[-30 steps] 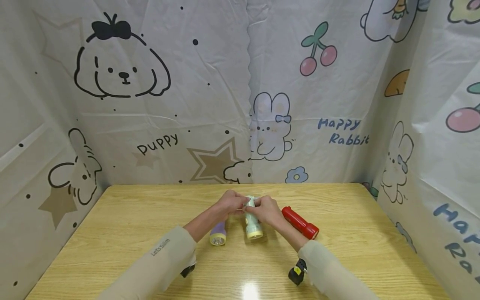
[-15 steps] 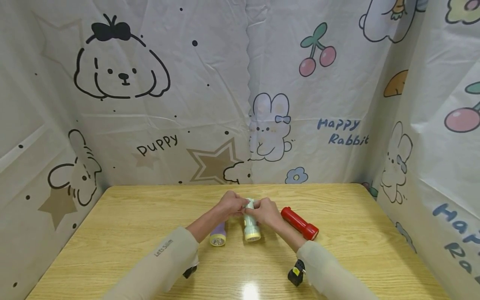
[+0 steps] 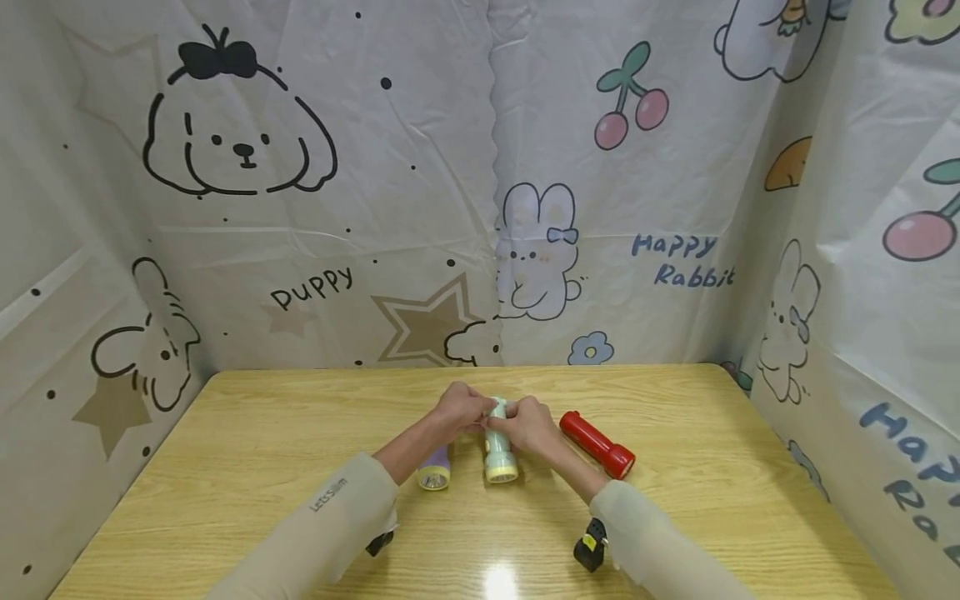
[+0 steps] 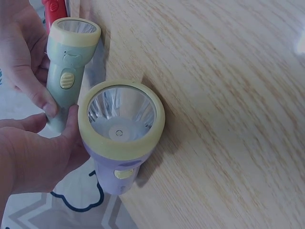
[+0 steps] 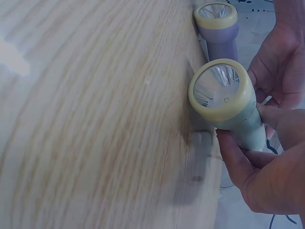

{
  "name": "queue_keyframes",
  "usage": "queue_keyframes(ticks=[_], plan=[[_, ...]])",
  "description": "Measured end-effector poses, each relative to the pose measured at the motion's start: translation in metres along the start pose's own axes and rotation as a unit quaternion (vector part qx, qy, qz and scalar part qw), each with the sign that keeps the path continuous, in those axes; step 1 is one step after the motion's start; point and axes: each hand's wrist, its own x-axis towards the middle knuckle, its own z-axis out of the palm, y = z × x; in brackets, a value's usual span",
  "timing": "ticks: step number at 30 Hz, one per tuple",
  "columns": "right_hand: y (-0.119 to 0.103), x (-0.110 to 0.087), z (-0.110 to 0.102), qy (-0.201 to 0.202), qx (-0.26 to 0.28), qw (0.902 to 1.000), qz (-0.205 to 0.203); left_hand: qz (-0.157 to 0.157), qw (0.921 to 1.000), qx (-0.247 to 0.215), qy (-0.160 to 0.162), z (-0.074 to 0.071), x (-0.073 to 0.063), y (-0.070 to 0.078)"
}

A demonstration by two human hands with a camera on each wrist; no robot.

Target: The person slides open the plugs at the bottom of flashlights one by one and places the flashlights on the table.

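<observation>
A pale green flashlight point(image 3: 498, 457) with a cream rim lies between my two hands, its lens end toward me. My right hand point(image 3: 531, 423) grips its barrel, with the thumb below the cream switch in the left wrist view. At the far tail end, my left hand point(image 3: 459, 406) pinches the flashlight between thumb and finger. Close beside it on the left is a purple flashlight point(image 4: 112, 179) with a cream rim, partly covered by the left hand in the head view.
To the right of the hands, a red flashlight point(image 3: 597, 444) lies slantwise on the wooden table point(image 3: 300, 433). Black wrist devices, one at the right cuff point(image 3: 590, 546), hang under both sleeves. Patterned white curtains point(image 3: 405, 208) enclose the table's back and sides.
The green flashlight's lens end has swung slightly left, and both hands have shifted a little with it. The purple and red flashlights stay in place.
</observation>
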Motion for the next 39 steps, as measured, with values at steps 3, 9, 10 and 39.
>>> queue_keyframes(ticks=[3, 9, 10, 39], plan=[[0.001, -0.0002, 0.0002, -0.001, -0.006, 1.0, -0.003, 0.001, 1.0, -0.003, -0.002, 0.0005, 0.0013, -0.0012], [0.0027, -0.0001, 0.0006, -0.001, -0.009, 0.9999, -0.01, 0.004, 0.9999, -0.009, -0.007, 0.0011, 0.0021, -0.001], [0.0029, 0.0002, 0.0007, 0.0, -0.009, 0.9999, -0.01, 0.004, 0.9999, -0.007, -0.008, 0.0012, 0.0029, -0.001], [0.0037, 0.0052, 0.0002, -0.016, -0.009, 0.9998, -0.003, -0.009, 0.9995, 0.008, -0.03, 0.0013, 0.0091, -0.0014]])
